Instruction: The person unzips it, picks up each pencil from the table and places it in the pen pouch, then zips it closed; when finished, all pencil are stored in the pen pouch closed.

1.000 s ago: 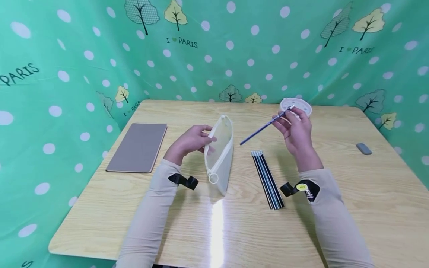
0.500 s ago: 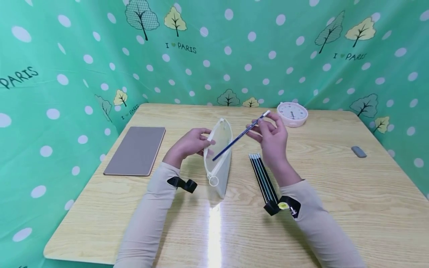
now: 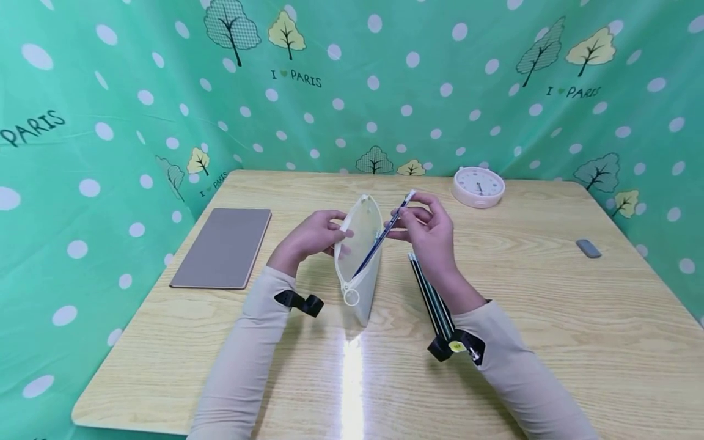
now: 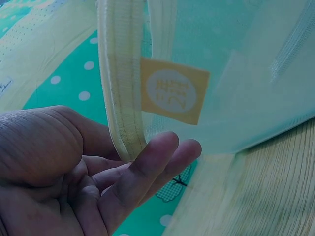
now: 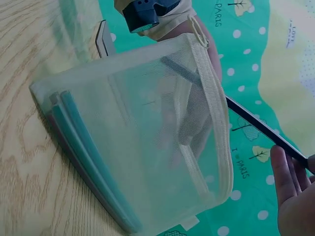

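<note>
My left hand (image 3: 316, 237) holds the near-left rim of a pale, see-through mesh zip pouch (image 3: 370, 287), which stands on the table with its mouth open. A printed tag (image 4: 174, 92) on the pouch shows in the left wrist view. My right hand (image 3: 433, 235) pinches a dark blue pencil (image 3: 379, 240) near its white-tipped upper end. The pencil slants down, its lower end inside the pouch's mouth. Through the mesh, several long pencils (image 5: 93, 152) show along the pouch's bottom in the right wrist view. Beneath my right wrist lie several dark striped pencils (image 3: 428, 292), partly hidden.
A grey notebook (image 3: 222, 247) lies on the wooden table (image 3: 550, 318) at the left. At the back right stands a pink round clock (image 3: 478, 188). A small grey eraser-like block (image 3: 588, 248) rests on the right. Green patterned cloth (image 3: 352, 79) hangs behind.
My right hand has moved left with the pencil, from beside the clock to the pouch. The pencil's lower end has entered the pouch's mouth. My left hand keeps its hold on the rim.
</note>
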### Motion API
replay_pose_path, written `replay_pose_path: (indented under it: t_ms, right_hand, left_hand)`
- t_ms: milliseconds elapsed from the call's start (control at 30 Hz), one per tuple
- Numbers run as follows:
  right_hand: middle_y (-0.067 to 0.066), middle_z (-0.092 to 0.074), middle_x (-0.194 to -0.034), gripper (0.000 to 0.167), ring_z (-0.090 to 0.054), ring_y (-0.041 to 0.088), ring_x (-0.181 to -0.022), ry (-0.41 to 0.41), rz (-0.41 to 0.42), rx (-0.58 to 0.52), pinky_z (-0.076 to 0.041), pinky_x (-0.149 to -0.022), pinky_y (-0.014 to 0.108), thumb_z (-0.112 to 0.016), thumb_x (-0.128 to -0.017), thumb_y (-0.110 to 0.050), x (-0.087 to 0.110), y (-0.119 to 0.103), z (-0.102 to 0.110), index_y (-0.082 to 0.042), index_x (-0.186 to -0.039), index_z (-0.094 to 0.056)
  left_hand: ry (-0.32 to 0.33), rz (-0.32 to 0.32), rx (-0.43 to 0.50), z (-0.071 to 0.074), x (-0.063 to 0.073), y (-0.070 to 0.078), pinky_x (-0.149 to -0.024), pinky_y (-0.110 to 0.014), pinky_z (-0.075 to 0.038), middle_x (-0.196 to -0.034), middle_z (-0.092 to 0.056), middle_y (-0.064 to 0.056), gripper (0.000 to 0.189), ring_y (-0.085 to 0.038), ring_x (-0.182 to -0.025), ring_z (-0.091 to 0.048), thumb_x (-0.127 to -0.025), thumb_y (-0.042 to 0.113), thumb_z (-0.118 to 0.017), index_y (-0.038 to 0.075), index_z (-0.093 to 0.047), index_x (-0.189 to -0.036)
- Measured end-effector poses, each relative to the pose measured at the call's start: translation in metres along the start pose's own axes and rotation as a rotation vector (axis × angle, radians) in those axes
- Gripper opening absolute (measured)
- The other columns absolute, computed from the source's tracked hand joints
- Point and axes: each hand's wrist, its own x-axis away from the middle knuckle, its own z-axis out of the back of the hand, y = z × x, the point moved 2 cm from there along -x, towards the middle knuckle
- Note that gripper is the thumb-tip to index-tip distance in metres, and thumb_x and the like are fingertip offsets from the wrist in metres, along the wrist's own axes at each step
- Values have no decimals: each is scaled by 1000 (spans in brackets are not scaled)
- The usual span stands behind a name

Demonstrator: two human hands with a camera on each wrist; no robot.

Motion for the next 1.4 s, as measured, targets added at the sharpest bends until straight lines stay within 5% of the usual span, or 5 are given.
replay_pose_path:
  t_ms: [467, 933, 1167, 1400]
  right_hand:
    - [11, -69, -89, 30, -69, 9, -69, -133, -93, 226, -65, -65, 30, -58, -99, 10, 2, 9, -2, 12, -128, -51]
    - [10, -69, -91, 32, -71, 10, -71, -121, -195, 258, -66, -69, 30, -57, -102, 5, -3, 12, 1, 7, -133, -52]
    - [24, -68, -101, 39, -73, 9, -75, -163, -175, 314, -65, -76, 31, -51, -108, -7, -1, 12, 0, 3, -147, -53]
    - [13, -68, -94, 32, -72, 9, -77, -202, -173, 310, -66, -75, 31, -48, -108, -4, -6, 6, 12, 13, -133, -57]
  left_hand:
    - [8, -4, -6, -1, 0, 0, -73, -34, -65, -130, -66, -29, 49, -18, -78, -74, -106, 4, -53, -5, -41, -152]
    - [13, 5, -2, 1, 3, 4, -72, -33, -65, -131, -66, -27, 49, -18, -77, -74, -105, 0, -51, -4, -40, -152]
    - [3, 4, -5, 1, 4, 3, -72, -32, -64, -129, -66, -28, 49, -18, -78, -73, -105, 2, -52, -5, -39, -153]
    - [8, 0, -8, 0, 1, 3, -71, -33, -65, -129, -66, -28, 50, -17, -76, -73, -104, 0, -53, -5, -40, -152]
